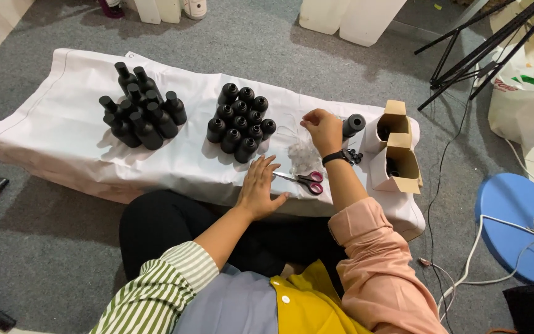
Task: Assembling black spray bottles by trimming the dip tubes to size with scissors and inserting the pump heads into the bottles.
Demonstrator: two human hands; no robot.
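My left hand [259, 185] lies flat with fingers spread on the white sheet [63, 130], just left of pink-handled scissors [304, 180]. My right hand [322, 130] is raised over the sheet with fingertips pinched together, seemingly on something thin and clear that I cannot make out. Under it sits a small heap of clear plastic pieces [304, 154]. A cluster of several upright black bottles [240, 120] stands just left of the right hand. Farther left is a second cluster of taller capped black bottles [142, 111]. A lone black bottle [353, 124] lies right of the hand.
Two open cardboard boxes [395, 148] stand at the sheet's right end, with small black caps [355, 154] beside them. On the grey carpet are a black tripod [483, 43], a blue round stool [514, 226], white cables [477, 247] and white containers [350, 18] at the back.
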